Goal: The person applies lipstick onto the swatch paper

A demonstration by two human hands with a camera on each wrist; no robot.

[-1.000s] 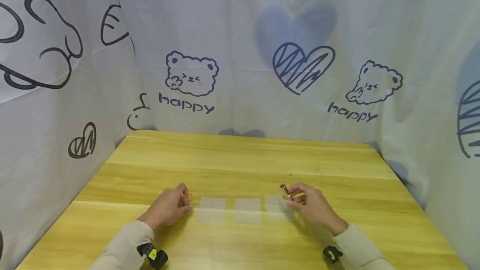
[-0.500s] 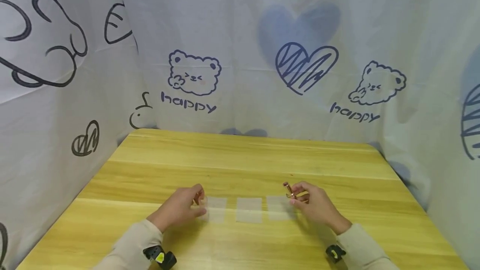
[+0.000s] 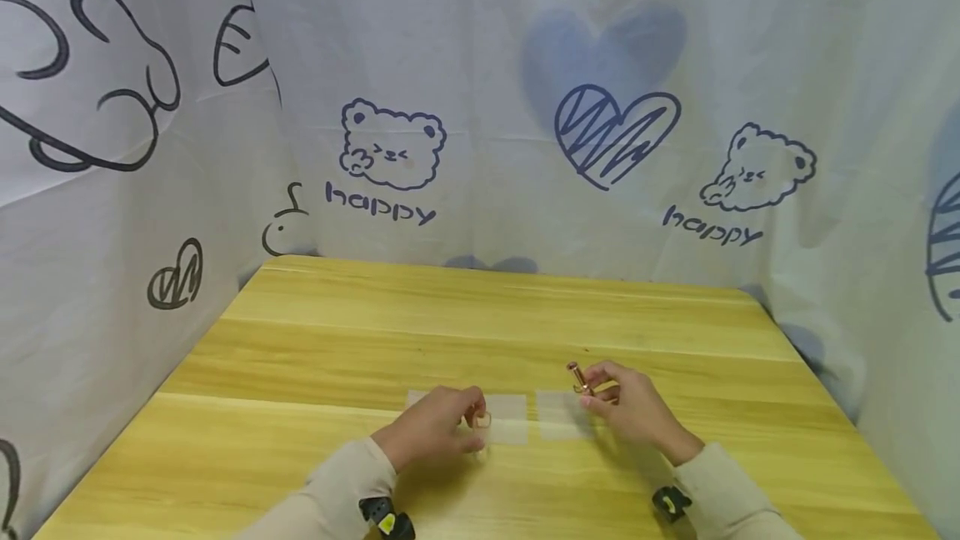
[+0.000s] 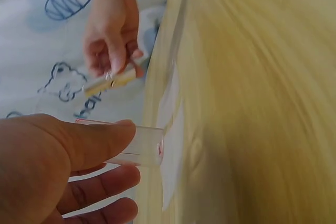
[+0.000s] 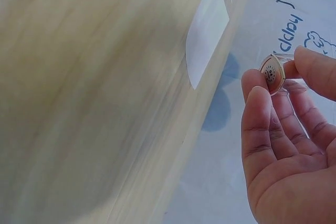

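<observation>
My left hand (image 3: 431,427) pinches a clear tubular cap (image 4: 147,145) between thumb and fingers. It is over the left part of the middle white square sheet (image 3: 512,419); whether the cap touches the sheet I cannot tell. In my right hand (image 3: 637,408) is a copper-coloured lipstick tube (image 3: 576,375), held by the fingertips above the table near the right white square sheet (image 3: 557,417). Its round base (image 5: 273,74) bears a small printed label in the right wrist view. The left white square sheet (image 3: 417,397) is mostly hidden behind my left hand.
The sheets lie in a row on a yellow wood-grain table (image 3: 480,323). A white curtain (image 3: 480,40) printed with hearts and bears hangs behind the table and along both sides. Black camera straps (image 3: 386,517) sit on the wrists.
My left hand has moved right with the clear cap, from beside the left sheet to the middle one. My right hand stays nearly still with the lipstick tube.
</observation>
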